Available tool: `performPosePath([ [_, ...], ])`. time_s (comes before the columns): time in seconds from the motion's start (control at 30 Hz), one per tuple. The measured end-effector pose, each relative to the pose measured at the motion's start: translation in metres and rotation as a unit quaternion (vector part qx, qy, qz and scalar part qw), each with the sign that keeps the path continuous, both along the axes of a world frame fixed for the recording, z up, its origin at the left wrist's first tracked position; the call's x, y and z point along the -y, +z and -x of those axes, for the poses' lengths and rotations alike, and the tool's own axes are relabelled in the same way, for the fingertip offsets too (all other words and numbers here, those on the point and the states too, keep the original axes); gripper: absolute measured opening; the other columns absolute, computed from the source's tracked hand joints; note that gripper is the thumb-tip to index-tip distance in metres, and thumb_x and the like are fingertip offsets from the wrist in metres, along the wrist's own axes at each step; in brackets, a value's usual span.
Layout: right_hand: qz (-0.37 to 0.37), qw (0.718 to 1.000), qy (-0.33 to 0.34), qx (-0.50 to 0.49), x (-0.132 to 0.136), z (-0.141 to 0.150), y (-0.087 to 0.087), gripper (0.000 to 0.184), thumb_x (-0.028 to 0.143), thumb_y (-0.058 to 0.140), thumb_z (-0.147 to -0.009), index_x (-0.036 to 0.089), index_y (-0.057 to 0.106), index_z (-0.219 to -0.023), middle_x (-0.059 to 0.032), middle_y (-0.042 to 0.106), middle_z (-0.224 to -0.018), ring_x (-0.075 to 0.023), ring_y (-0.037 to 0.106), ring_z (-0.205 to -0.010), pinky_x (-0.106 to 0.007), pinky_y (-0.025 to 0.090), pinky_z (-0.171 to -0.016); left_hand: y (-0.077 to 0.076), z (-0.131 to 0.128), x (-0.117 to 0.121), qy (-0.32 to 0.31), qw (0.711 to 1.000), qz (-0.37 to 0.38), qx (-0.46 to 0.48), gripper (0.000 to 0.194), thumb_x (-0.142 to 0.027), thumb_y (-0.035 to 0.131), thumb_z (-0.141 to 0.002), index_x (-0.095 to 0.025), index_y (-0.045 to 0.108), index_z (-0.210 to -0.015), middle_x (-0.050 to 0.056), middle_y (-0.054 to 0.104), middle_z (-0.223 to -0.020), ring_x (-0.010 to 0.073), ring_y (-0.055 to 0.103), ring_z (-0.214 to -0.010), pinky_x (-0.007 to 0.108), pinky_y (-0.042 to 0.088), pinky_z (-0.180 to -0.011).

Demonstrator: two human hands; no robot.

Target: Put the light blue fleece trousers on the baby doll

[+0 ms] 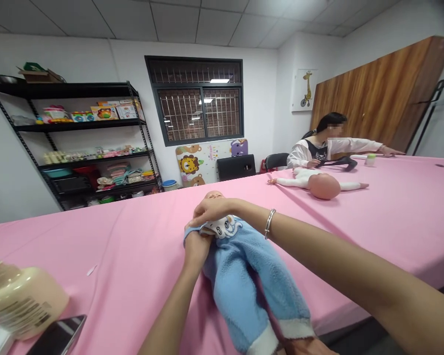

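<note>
Between both hands [203,224] lies the blue-suited doll [240,276].

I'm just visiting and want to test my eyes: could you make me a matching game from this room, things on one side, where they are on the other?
Things:
1. blue fleece suit
2. cream bottle
3. bare doll
4. giraffe picture

Places:
A. on the white wall
B. lying near the seated person
C. at the table's near left corner
D. under the wearer's two hands

Pairs: 1-D, 2-C, 3-B, 4-A
</note>
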State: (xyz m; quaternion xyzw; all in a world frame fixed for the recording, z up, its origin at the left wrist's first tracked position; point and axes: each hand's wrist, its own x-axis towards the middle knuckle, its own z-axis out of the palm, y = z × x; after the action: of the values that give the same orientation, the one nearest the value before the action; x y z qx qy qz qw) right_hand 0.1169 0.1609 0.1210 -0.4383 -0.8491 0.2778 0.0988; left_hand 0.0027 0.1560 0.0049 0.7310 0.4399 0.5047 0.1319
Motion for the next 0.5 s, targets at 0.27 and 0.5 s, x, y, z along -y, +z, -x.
performPosePath([
  [0.27,0.003,1.000,0.011,-0.003,-0.003,0.010,-0.010,0.049,0.026,0.076,-0.063,0.012,0.060,-0.107,-0.0030,0.064,-0.090,-0.0110,0.058,-0.080,-0.016,0.043,-0.067,-0.012,0.010,-0.005,-0.024,0.998,0.031,-0.052,0.032,-0.008,0.046,-0.067,-0.015,0.059,-0.096,0.008,0.064,-0.091,0.0212,0.060,-0.082,0.031,0.048,-0.072],
  [0.5,0.125,0.927,-0.155,-0.318,-0.036,-0.009,-0.024,0.005,0.015,0.056,-0.079,0.011,0.055,-0.082,0.0029,0.052,-0.053,-0.0066,0.047,-0.044,-0.017,0.041,-0.048,-0.005,0.009,0.002,-0.034,0.994,-0.054,0.088,0.020,-0.022,0.055,-0.072,-0.016,0.057,-0.090,0.002,0.057,-0.077,0.0159,0.055,-0.074,0.027,0.045,-0.072],
])
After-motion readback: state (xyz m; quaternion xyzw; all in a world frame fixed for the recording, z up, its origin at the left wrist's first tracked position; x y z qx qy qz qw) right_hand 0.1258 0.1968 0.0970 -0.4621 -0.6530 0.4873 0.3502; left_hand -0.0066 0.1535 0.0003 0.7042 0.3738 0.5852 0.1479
